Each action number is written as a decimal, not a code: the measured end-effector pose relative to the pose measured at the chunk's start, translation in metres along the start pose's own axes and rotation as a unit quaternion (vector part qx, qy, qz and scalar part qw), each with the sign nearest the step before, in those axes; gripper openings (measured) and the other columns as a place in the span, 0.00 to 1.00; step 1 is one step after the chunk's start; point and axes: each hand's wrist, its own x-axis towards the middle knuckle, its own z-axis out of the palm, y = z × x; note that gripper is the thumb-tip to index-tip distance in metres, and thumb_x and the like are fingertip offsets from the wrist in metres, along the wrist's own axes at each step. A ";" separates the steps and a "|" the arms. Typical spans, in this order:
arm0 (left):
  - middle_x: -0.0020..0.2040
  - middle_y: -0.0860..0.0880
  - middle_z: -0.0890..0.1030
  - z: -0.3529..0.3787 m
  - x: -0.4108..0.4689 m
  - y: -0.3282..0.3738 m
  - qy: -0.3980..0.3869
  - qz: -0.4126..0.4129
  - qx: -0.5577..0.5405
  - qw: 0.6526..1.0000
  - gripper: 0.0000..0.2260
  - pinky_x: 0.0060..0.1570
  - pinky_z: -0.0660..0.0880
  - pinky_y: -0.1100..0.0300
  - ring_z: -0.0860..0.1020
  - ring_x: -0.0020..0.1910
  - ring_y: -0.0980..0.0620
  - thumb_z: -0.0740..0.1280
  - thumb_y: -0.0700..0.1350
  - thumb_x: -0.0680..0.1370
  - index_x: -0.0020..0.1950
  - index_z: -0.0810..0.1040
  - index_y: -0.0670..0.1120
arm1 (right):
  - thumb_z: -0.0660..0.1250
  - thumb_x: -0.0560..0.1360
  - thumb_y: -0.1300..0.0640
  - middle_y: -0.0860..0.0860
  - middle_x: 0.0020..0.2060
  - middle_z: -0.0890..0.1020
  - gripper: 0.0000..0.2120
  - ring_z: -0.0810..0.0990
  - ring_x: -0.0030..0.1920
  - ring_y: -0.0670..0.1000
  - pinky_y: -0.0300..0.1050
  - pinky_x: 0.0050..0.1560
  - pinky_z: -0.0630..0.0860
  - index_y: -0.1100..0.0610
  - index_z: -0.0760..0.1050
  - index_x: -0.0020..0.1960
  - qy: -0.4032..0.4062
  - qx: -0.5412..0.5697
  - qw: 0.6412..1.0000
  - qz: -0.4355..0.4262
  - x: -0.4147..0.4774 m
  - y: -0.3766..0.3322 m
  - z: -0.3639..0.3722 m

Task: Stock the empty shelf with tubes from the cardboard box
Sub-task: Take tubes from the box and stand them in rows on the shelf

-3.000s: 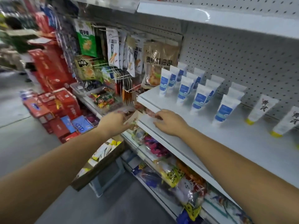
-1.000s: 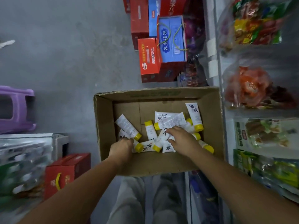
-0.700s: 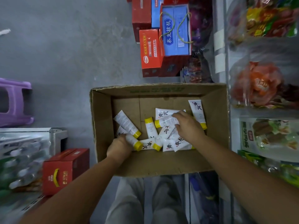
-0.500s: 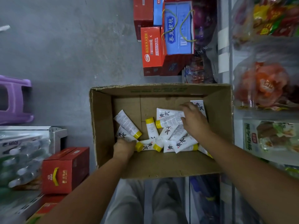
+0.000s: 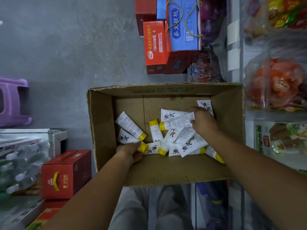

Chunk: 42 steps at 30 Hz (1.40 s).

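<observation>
An open cardboard box [image 5: 103,123] sits on the floor below me, with several white tubes with yellow caps lying loose in it. My left hand [image 5: 131,152] is low at the box's near left, fingers curled round a white tube [image 5: 127,139] by its yellow cap. My right hand [image 5: 203,122] reaches in at the right and pinches the flat end of another white tube [image 5: 176,122] that lies across the pile. The shelf being stocked is out of view.
Red and blue gift boxes [image 5: 167,40] stand on the grey floor beyond the box. A purple stool [image 5: 11,100] is at the left, a red carton [image 5: 65,173] at lower left. Shelves with bagged snacks [image 5: 275,83] run along the right edge.
I have turned from the shelf down to the box. My right hand moved from the pile's near side to the far right and took hold of a tube; my left stayed on its tube.
</observation>
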 end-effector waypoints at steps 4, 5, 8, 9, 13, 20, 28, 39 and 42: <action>0.49 0.39 0.82 0.001 -0.004 0.002 -0.004 0.000 -0.010 1.000 0.22 0.33 0.79 0.48 0.82 0.40 0.43 0.77 0.40 0.72 0.62 0.74 0.41 | 0.69 0.75 0.63 0.56 0.59 0.78 0.18 0.77 0.58 0.58 0.51 0.54 0.77 0.55 0.75 0.64 0.003 0.064 0.998 0.007 0.000 -0.002 0.003; 0.50 0.39 0.82 0.001 -0.006 0.003 -0.009 -0.003 -0.014 1.000 0.21 0.33 0.79 0.48 0.82 0.40 0.42 0.77 0.40 0.72 0.62 0.74 0.41 | 0.69 0.75 0.63 0.56 0.57 0.79 0.17 0.78 0.56 0.58 0.49 0.54 0.76 0.55 0.76 0.63 0.004 0.084 0.996 0.008 -0.001 -0.002 0.004; 0.55 0.39 0.82 -0.001 -0.008 0.002 -0.025 -0.011 -0.023 0.999 0.19 0.30 0.79 0.50 0.82 0.44 0.42 0.77 0.42 0.72 0.60 0.75 0.41 | 0.69 0.75 0.62 0.53 0.48 0.77 0.12 0.78 0.49 0.56 0.42 0.48 0.70 0.56 0.79 0.57 -0.001 0.127 0.992 0.003 -0.003 -0.001 0.002; 0.54 0.40 0.82 -0.002 -0.009 0.002 -0.031 -0.011 -0.031 0.999 0.18 0.28 0.79 0.51 0.82 0.45 0.42 0.77 0.41 0.72 0.59 0.76 0.41 | 0.70 0.75 0.62 0.52 0.46 0.75 0.10 0.78 0.48 0.55 0.41 0.47 0.68 0.56 0.79 0.56 -0.005 0.136 0.991 -0.003 -0.005 -0.001 0.001; 0.50 0.41 0.81 -0.005 -0.014 -0.003 -0.035 -0.005 -0.045 0.998 0.16 0.24 0.80 0.55 0.81 0.44 0.46 0.76 0.39 0.73 0.58 0.77 0.41 | 0.70 0.75 0.61 0.52 0.46 0.76 0.06 0.75 0.45 0.50 0.41 0.45 0.66 0.52 0.78 0.51 -0.002 0.181 0.983 -0.043 -0.016 -0.001 -0.003; 0.56 0.41 0.82 -0.009 -0.025 -0.011 -0.038 0.013 -0.017 0.999 0.19 0.33 0.78 0.53 0.80 0.47 0.46 0.76 0.41 0.73 0.61 0.76 0.42 | 0.66 0.78 0.65 0.53 0.50 0.79 0.09 0.78 0.52 0.53 0.50 0.53 0.76 0.52 0.75 0.53 0.003 0.207 0.974 -0.097 -0.033 -0.005 -0.001; 0.50 0.41 0.81 -0.011 -0.038 -0.022 -0.060 0.045 -0.010 0.997 0.16 0.35 0.78 0.55 0.80 0.44 0.46 0.75 0.39 0.74 0.60 0.75 0.40 | 0.67 0.76 0.67 0.51 0.51 0.80 0.12 0.78 0.52 0.46 0.36 0.52 0.74 0.50 0.78 0.51 0.046 0.312 0.947 -0.055 -0.056 -0.004 -0.001; 0.53 0.49 0.79 -0.007 -0.072 -0.039 -0.070 0.345 0.134 0.926 0.24 0.55 0.80 0.44 0.81 0.53 0.47 0.78 0.41 0.71 0.61 0.71 0.53 | 0.67 0.77 0.61 0.52 0.52 0.81 0.10 0.80 0.53 0.50 0.47 0.54 0.78 0.50 0.79 0.55 0.080 0.407 0.909 -0.026 -0.078 0.011 -0.034; 0.55 0.49 0.80 -0.008 -0.091 -0.042 -0.073 0.396 0.155 0.902 0.24 0.53 0.81 0.49 0.81 0.53 0.49 0.77 0.40 0.72 0.64 0.72 0.53 | 0.66 0.77 0.62 0.51 0.50 0.82 0.10 0.80 0.50 0.51 0.48 0.51 0.77 0.48 0.79 0.53 0.117 0.458 0.881 -0.011 -0.089 0.010 -0.051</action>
